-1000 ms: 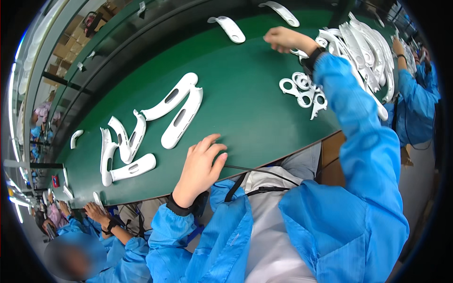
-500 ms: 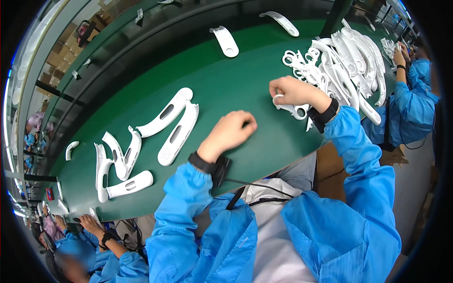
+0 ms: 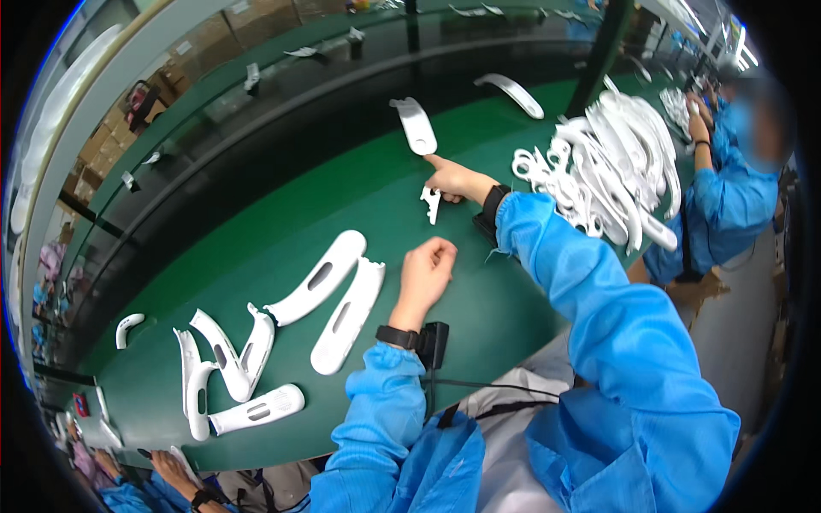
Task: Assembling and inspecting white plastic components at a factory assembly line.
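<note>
My right hand point(image 3: 462, 181) reaches over the green bench with a small, notched white plastic part point(image 3: 430, 203) gripped below its curled fingers. Its stretched index finger meets the near end of a curved white plastic cover point(image 3: 416, 126). Closer to me, my left hand point(image 3: 425, 275) is closed in a loose fist above the bench, and nothing shows in it. To its left lie two long white slotted shells point(image 3: 321, 278) point(image 3: 349, 316), the nearest things to that hand.
A large heap of white plastic parts point(image 3: 611, 162) covers the right end of the green bench point(image 3: 479, 316). Several slotted shells point(image 3: 231, 368) lie at left. Another curved cover point(image 3: 513, 94) sits farther back. A co-worker in blue point(image 3: 714, 197) works beyond the heap; another's hand point(image 3: 171, 470) shows lower left.
My right hand has moved left from beside the heap to the curved cover, carrying the small white part. My left hand has turned and curled tighter. The whole view has shifted.
</note>
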Demonstrator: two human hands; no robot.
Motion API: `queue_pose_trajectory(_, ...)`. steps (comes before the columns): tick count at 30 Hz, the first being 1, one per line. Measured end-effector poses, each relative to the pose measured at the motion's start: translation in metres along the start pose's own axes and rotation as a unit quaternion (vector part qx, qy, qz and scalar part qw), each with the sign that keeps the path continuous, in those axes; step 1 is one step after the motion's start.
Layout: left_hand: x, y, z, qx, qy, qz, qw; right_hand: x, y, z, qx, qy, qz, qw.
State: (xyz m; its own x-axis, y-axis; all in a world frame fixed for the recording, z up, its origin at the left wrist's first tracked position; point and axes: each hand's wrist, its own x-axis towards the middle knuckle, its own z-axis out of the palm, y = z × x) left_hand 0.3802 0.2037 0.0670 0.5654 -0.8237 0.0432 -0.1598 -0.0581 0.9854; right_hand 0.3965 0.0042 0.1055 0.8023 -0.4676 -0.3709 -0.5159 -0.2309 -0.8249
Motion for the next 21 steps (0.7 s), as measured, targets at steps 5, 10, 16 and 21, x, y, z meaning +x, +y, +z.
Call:
queue_pose_trajectory(5,-0.004,-0.009,-0.005,0.061,0.018,0.049,0.997,0.002,0.006,0.018,0.046,0.017,-0.047,0.998)
queue_pose_trajectory(10,-0.007,0.011,-0.002,0.071,0.069,0.058,0.993,-0.065,0.009,0.037,0.198,-0.058,-0.053,0.977)
queue_pose_trajectory(16,-0.009,0.003,0.001,-0.023,0.037,0.060,0.997,-0.073,0.037,0.034,0.248,-0.050,-0.103,0.962)
queue_pose_trajectory(21,-0.003,0.006,-0.015,-0.210,0.063,0.007,0.976,-0.067,0.029,0.030,0.274,-0.090,-0.117,0.950)
